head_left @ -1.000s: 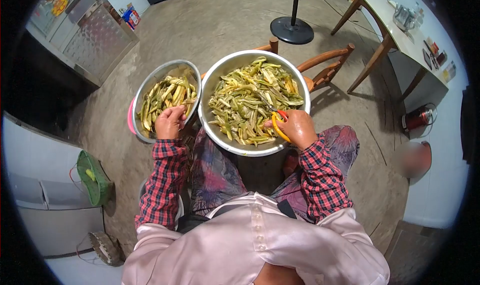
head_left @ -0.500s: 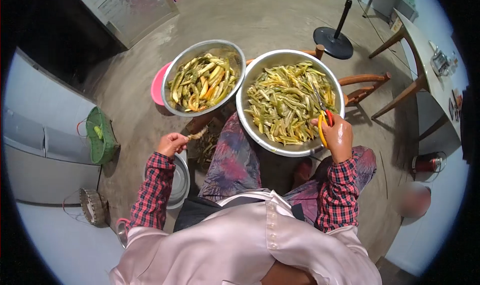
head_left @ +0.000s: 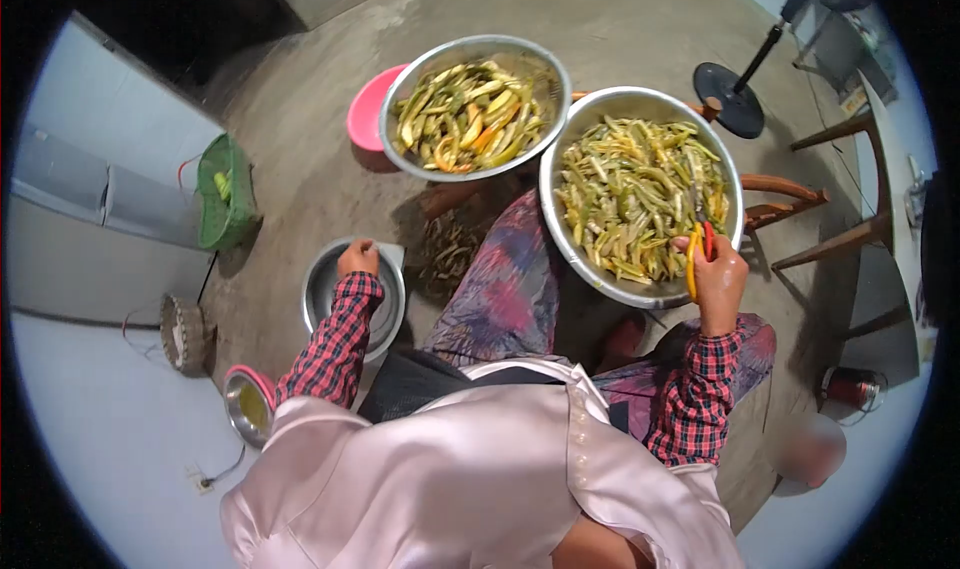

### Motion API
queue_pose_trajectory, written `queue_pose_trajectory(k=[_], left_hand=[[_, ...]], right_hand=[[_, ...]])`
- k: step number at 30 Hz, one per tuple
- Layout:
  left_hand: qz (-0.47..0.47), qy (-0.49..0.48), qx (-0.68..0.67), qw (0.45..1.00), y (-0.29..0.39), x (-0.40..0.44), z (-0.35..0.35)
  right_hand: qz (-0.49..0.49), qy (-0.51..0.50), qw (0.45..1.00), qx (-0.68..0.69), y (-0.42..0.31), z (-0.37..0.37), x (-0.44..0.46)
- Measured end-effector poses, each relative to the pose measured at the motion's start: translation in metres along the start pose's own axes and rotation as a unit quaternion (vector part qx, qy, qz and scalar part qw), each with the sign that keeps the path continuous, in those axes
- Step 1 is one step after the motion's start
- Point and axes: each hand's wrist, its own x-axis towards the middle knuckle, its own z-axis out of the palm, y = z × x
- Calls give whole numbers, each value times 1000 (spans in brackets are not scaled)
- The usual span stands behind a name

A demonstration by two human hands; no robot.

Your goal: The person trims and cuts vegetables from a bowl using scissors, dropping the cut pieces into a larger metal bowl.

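Left hand: (head_left: 358, 259) curling over the grey basin (head_left: 386, 309) — a brownish piece was showing at its fingertips a moment ago; whether it is holding anything now, I cannot tell.
Right hand: (head_left: 721, 275) gripping the scissors (head_left: 709, 238) at the edge of the big bowl (head_left: 551, 224).
Vegetable strips: (head_left: 635, 199) filling the big bowl.
Smaller bowl: (head_left: 546, 81) holding more vegetables (head_left: 475, 119), just beside.
Meaning: snipping seems to be pausing — the left hand is staying away from both bowls.
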Motion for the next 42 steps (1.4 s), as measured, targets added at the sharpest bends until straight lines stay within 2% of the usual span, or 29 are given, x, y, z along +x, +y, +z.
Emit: queue_pose_trajectory(k=[2,5,8,11,19,29,42], left_hand=[[-61,35,41,997,-39,5,8],[-132,-116,273,946,-81,6,24],[-108,-226,308,918,-57,-35,2],[-107,-248,320,908,-59,-44,17],[-99,-254,327,905,-54,-49,39],[-100,-250,333,904,-51,-51,37],[-101,-236,335,907,-48,-41,28]], right_hand=[[-15,-4,1000,2,-9,-3,-1],[-3,-24,1000,6,-19,-5,-2],[-15,-16,1000,-3,-17,1,-3],[-20,-5,1000,8,-16,2,-2],[4,-17,1000,10,-21,-6,-1],[-1,-22,999,-28,-22,-10,-3],[10,-28,999,-10,-20,-9,-2]])
